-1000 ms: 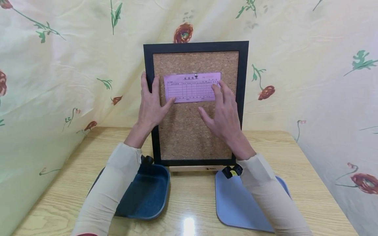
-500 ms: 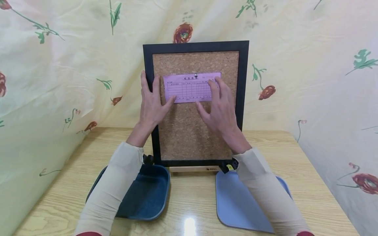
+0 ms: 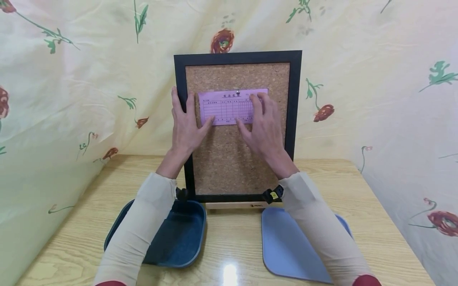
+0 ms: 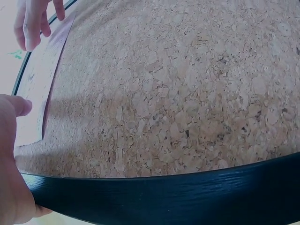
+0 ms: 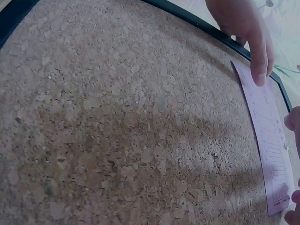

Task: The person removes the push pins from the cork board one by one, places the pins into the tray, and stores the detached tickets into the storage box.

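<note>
A cork board in a black frame stands upright. A pink receipt slip lies flat against its upper half, with a small clear pushpin at the top edge. My left hand rests at the board's left side, fingers extended over and beyond the frame, thumb on the slip's lower left corner. My right hand is over the slip's right end, fingers slightly bent, fingertips to the right of the pushpin and thumb at the bottom edge. In the right wrist view the left thumb touches the slip.
A dark blue tray stands on the wooden table at left, partly under the left sleeve. At right lies a light blue tray, partly covered by the right sleeve. A flowered curtain hangs behind the board.
My right hand has moved left along the slip, its fingertips coming nearer to the pushpin. The left hand, the slip and the board have stayed nearly still.
</note>
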`<state>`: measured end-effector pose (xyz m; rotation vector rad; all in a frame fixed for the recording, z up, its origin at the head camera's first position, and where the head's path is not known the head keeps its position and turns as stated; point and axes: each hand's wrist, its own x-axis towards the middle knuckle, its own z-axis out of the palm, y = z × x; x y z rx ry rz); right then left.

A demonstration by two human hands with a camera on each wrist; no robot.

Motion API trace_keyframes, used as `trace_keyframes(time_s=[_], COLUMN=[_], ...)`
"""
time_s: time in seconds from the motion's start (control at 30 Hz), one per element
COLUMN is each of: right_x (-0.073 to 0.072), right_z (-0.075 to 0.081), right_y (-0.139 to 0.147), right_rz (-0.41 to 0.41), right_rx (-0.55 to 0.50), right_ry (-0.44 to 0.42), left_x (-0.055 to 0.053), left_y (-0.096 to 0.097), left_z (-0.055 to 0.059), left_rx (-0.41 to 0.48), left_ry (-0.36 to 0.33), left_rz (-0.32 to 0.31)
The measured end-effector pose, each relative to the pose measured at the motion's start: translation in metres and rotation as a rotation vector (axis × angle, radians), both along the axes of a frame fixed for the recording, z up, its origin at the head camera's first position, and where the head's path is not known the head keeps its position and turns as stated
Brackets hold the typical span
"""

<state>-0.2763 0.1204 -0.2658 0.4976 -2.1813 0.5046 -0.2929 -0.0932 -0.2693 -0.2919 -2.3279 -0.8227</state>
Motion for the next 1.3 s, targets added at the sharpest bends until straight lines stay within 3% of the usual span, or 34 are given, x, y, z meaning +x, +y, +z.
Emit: trace_keyframes(time_s=[0.17, 0.67, 1.3], right_x=[-0.003, -0.016, -0.025], right_z=[0.002, 0.004, 0.008], right_y=[-0.002, -0.008, -0.014], right_rz=[-0.054, -0.025, -0.091], right_rx=[0.012, -0.005, 0.012], right_ry=[0.02, 0.03, 0.034], left_x=[0.0, -0.003, -0.005], left_y=[0.0, 0.002, 0.005], left_z=[0.0, -0.002, -0.004], left_rx=[-0.005, -0.005, -0.005], left_ry=[0.007, 0.037, 0.073], left_rz=[0.006, 0.009, 0.037])
